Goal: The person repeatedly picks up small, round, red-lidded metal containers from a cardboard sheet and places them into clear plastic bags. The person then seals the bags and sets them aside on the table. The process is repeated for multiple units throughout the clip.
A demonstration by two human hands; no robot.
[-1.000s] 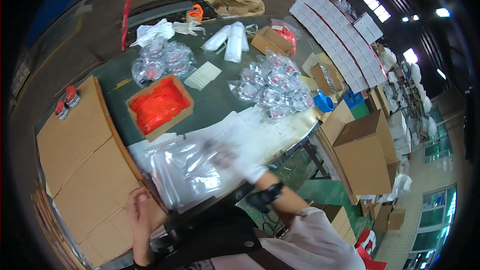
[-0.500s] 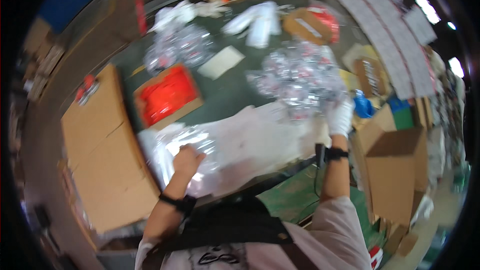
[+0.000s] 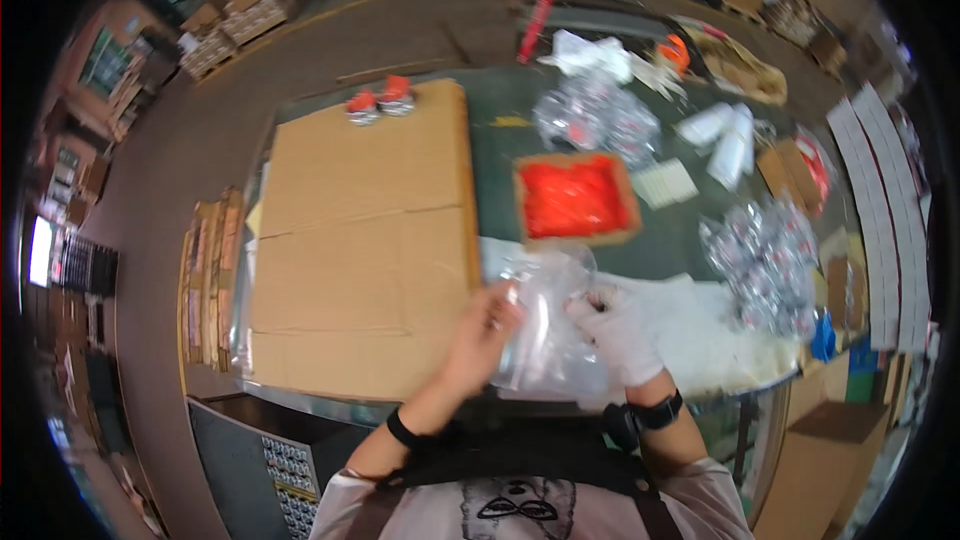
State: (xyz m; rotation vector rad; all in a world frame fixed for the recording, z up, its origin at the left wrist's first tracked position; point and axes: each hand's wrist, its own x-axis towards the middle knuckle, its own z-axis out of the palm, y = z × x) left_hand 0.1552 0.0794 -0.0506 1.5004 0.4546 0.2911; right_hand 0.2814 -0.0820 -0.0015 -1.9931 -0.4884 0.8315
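Note:
A clear plastic bag (image 3: 548,335) lies in front of me, shiny and partly lifted between my hands. My bare left hand (image 3: 480,335) has curled fingers closed at the bag's left edge, slightly blurred. On the bag's right side is my right hand (image 3: 622,340), in a white glove. Its fingers are pinched together, with a small dark spot between them that I cannot identify. Just beyond the bag stands an open cardboard box (image 3: 577,238) holding red plastic-wrapped contents (image 3: 572,198).
A large flat stack of cardboard (image 3: 360,240) covers the left side, with two red-and-silver items (image 3: 382,102) at its far end. To the right is a pile of clear-bagged items (image 3: 765,270). A second bagged pile (image 3: 597,120) sits farther back. An open carton (image 3: 830,460) stands lower right.
My view has swung left. My right hand has come from the bagged pile on the right to the clear bag. My left hand has shifted from on top of the bag to its left edge.

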